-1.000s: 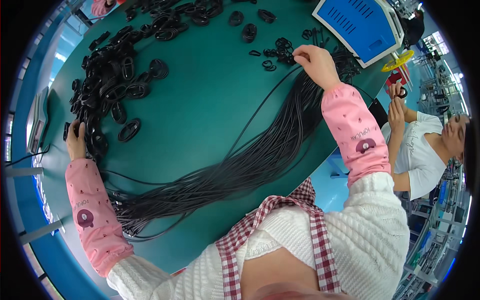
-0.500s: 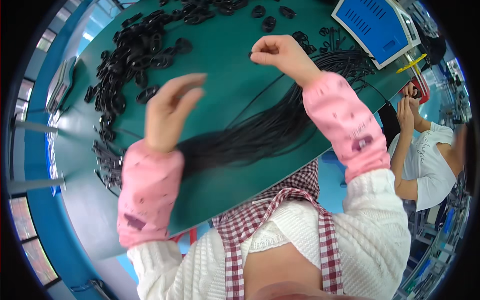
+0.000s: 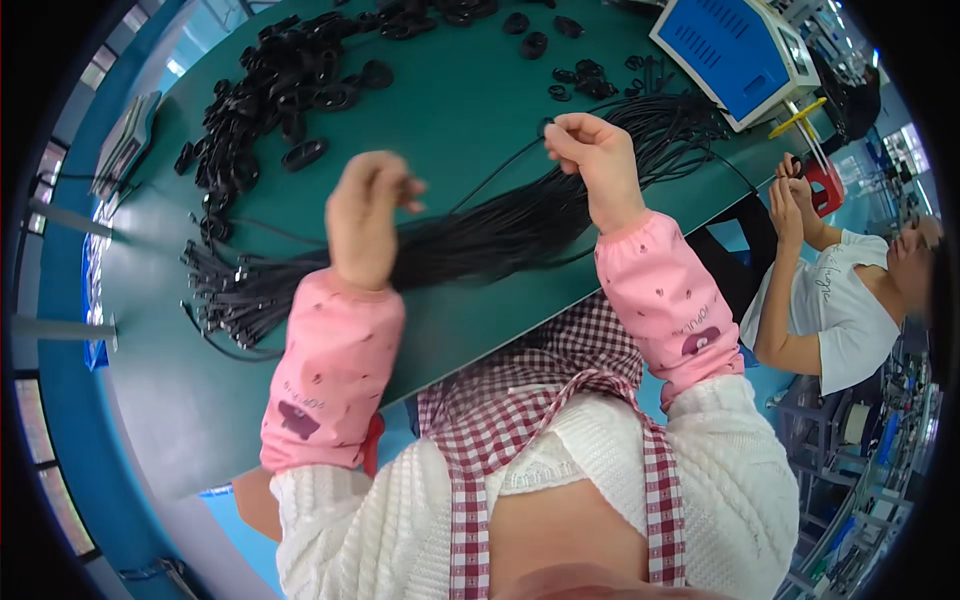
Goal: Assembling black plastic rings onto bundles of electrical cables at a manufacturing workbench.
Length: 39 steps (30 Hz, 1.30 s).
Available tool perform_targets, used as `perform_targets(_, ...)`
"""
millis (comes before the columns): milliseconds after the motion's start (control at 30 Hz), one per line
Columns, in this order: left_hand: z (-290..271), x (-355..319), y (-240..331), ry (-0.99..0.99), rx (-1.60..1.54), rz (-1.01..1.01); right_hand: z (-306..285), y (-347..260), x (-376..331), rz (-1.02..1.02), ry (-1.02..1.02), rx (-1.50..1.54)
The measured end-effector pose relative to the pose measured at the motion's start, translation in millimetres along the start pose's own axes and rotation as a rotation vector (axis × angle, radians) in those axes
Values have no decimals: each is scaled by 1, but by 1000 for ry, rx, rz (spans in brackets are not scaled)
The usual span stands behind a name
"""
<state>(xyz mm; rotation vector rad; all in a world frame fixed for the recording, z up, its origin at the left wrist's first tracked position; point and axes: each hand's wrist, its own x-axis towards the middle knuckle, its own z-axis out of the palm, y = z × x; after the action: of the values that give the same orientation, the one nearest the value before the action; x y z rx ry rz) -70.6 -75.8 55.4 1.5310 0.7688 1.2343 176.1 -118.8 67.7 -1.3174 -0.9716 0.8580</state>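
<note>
Head view is showing the left hand (image 3: 367,215) lifted off the green table (image 3: 450,80), where 1 second ago it was resting among the coiled black cables (image 3: 285,85) at the far left. The right hand (image 3: 590,160) is pinching 1 thin black cable (image 3: 505,170) between closed fingertips above the long bundle of black cables (image 3: 470,240). The left hand's fingers are curling loosely, gripping nothing visible. 1 blue-screened device (image 3: 735,50) is sitting at the far right, beside 1 co-worker (image 3: 850,300).
</note>
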Motion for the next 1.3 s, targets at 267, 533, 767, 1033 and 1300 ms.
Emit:
perform_targets(267,-10,88,-46,-230,469,-40,-9,39,74,-155,-220,-681)
perform_targets(533,9,148,-98,-420,713,95,-74,59,146,-210,66,-1056)
perform_targets(767,76,183,-102,-556,521,59,-71,74,153,-182,26,-1004)
perform_targets(1033,109,169,-103,-589,225,-178,-38,43,122,-360,-62,-900)
perform_targets(1300,101,167,-112,-603,-96,-498,-35,38,118,-292,-98,-804)
